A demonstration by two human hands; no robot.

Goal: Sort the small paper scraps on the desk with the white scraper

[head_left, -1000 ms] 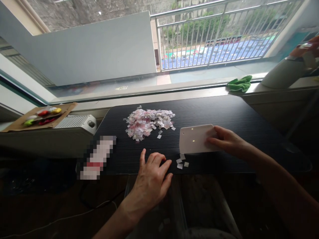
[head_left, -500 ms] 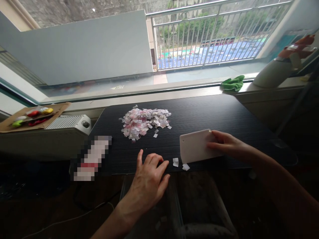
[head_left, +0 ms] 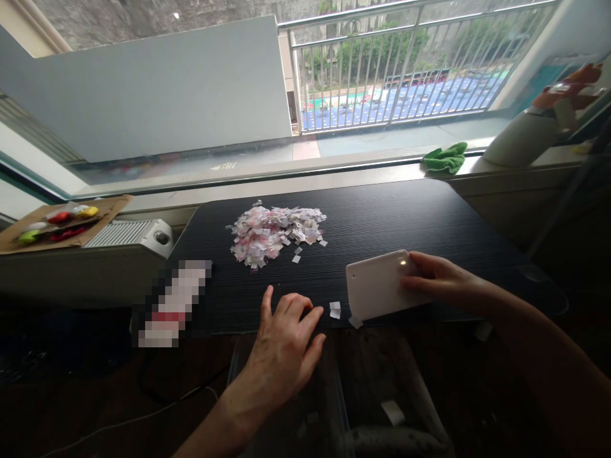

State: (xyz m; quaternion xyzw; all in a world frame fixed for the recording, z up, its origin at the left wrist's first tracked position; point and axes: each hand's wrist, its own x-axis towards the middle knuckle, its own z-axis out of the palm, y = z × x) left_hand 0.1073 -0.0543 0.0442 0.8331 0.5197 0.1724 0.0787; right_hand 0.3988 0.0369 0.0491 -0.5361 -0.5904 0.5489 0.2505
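Note:
My right hand grips a flat white plastic scraper, a rounded rectangle with a small hole in one corner. The scraper leans over the front edge of the black table. At its lower left corner, a small paper piece lies at the edge. A few more white paper squares rest between the scraper and my left hand. That hand is open over the table's front edge, fingers apart and a little bent. Farther back is a heap of small pink and white paper pieces. Below the edge, a white piece shows.
A blurred-out item lies at the table's left end. Beside the table, a white heater stands near brown cardboard with colourful items. A green cloth and a white spray bottle are on the windowsill.
The scraper has shifted slightly right and down in my right hand. One white piece now shows below the table edge, where none was visible before. My left hand has hardly moved.

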